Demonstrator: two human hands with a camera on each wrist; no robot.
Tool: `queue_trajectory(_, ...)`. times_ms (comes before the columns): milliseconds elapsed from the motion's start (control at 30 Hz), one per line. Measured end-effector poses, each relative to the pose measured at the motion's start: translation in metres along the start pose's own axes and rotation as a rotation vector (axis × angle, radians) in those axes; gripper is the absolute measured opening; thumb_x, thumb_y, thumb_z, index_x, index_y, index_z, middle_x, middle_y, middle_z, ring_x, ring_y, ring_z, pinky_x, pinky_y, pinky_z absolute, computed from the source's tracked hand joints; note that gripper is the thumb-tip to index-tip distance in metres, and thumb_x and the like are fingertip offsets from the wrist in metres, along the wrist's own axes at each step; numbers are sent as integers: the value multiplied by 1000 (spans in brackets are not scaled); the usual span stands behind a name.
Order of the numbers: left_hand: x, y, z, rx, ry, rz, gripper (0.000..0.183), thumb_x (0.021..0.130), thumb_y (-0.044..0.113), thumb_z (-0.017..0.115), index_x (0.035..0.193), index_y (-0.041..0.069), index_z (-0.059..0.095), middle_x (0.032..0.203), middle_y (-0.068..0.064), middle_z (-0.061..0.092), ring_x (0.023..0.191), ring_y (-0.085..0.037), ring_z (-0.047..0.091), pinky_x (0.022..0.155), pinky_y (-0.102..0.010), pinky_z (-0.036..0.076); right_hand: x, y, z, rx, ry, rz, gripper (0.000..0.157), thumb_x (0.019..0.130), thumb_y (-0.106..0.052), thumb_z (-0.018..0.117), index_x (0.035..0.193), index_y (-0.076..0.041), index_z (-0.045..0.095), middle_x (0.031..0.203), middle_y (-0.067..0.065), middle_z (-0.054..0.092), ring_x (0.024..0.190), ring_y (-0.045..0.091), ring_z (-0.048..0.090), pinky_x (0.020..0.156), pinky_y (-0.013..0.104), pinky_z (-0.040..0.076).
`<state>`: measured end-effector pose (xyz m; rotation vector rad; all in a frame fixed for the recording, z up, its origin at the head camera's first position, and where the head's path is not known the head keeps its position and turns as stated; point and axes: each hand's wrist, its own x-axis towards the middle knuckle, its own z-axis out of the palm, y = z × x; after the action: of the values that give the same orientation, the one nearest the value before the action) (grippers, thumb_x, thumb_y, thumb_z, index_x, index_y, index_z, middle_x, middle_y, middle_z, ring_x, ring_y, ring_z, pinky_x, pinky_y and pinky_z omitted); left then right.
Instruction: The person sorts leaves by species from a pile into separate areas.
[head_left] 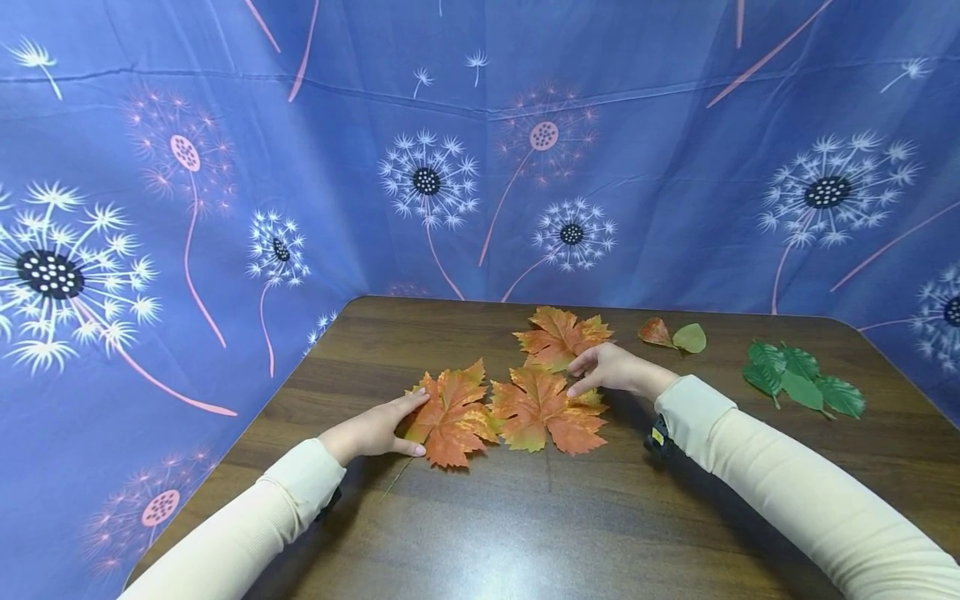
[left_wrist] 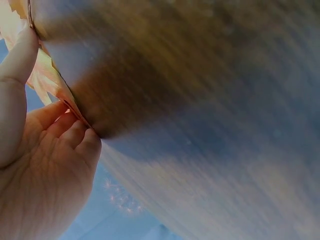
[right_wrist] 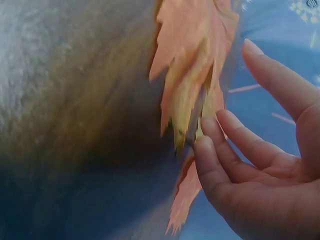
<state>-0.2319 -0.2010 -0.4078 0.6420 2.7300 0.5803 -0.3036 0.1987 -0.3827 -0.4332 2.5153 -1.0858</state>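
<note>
Three orange artificial maple leaves lie close together on the brown table: a left leaf, a middle leaf and a back leaf. My left hand rests at the left leaf's outer edge, fingers on its upper side and thumb near the lower edge. In the left wrist view the fingertips touch the table beside the leaf. My right hand is at the right edge of the middle leaf, just below the back leaf. The right wrist view shows its thumb apart from loosely bent fingers, which lie against the leaf edge.
Farther right lie a small reddish leaf and a light green leaf. A cluster of several dark green leaves sits near the table's right side. A blue dandelion-print cloth hangs behind the wooden table.
</note>
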Motion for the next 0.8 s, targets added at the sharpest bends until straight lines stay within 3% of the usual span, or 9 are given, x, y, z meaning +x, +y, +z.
queue_trajectory(233, 1, -1, 0, -9, 6, -1, 91, 82, 34, 77, 153, 5, 27, 158, -20, 24, 144, -43, 24, 115, -56, 25, 3, -2, 18, -154, 52, -14, 60, 71, -22, 88, 121, 1, 63, 117, 15, 62, 105, 28, 56, 92, 43, 48)
queue_trajectory(367, 1, -3, 2, -3, 12, 6, 91, 82, 34, 77, 153, 5, 28, 158, -20, 24, 144, -43, 25, 115, -56, 25, 2, -6, 28, -216, 73, -15, 52, 69, -19, 89, 111, -1, 65, 106, 11, 62, 95, 23, 56, 86, 39, 49)
queue_trajectory(567, 1, -3, 2, 3, 18, 8, 91, 82, 34, 76, 153, 5, 28, 158, -20, 24, 143, -43, 25, 115, -56, 25, -1, -12, 35, -200, 71, -1, 33, 69, -13, 88, 91, -4, 66, 94, 6, 64, 79, 18, 51, 70, 30, 46)
queue_trajectory(800, 0, -1, 1, -14, 11, 0, 91, 82, 34, 77, 153, 5, 27, 159, -19, 23, 144, -43, 24, 115, -57, 24, -1, -10, 37, -132, 37, -37, 19, 73, -12, 85, 83, -5, 70, 82, 4, 65, 68, 14, 50, 60, 28, 44)
